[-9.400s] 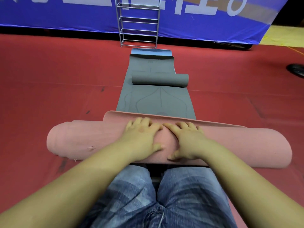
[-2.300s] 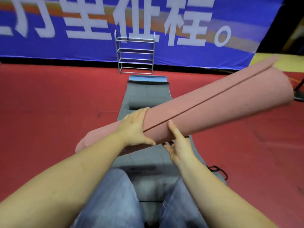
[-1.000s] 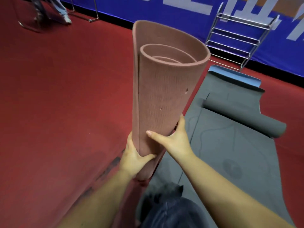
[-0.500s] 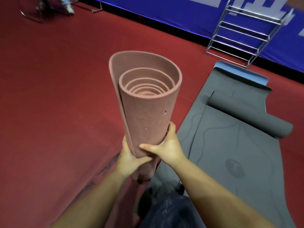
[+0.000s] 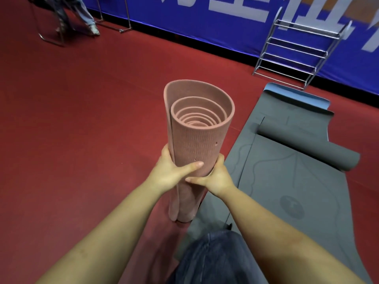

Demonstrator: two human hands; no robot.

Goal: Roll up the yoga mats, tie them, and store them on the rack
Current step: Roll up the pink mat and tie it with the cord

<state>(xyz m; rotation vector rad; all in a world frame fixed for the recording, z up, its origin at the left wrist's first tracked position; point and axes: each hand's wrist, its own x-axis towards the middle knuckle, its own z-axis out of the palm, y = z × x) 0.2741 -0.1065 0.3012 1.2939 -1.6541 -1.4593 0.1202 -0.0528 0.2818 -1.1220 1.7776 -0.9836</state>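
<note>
Pink mat [image 5: 196, 140]: rolled up and standing on its end, between the two hands; its bottom sits on the red floor [image 5: 82, 119], right at the edge of the grey mat.
Left hand [image 5: 170, 173]: wraps around the left side of the roll, thumb lying across the front.
Right hand [image 5: 215, 177]: wraps around the right side, just under the left thumb.
Grey mat [image 5: 276, 181]: flat on the floor to the right of the hands, far end partly rolled.
Blue mat [image 5: 295, 95]: peeks out past the grey one.
Rack [image 5: 297, 54]: far beyond the hands, against the blue banner [image 5: 205, 17].
Knee in jeans [image 5: 213, 259]: below the hands.
</note>
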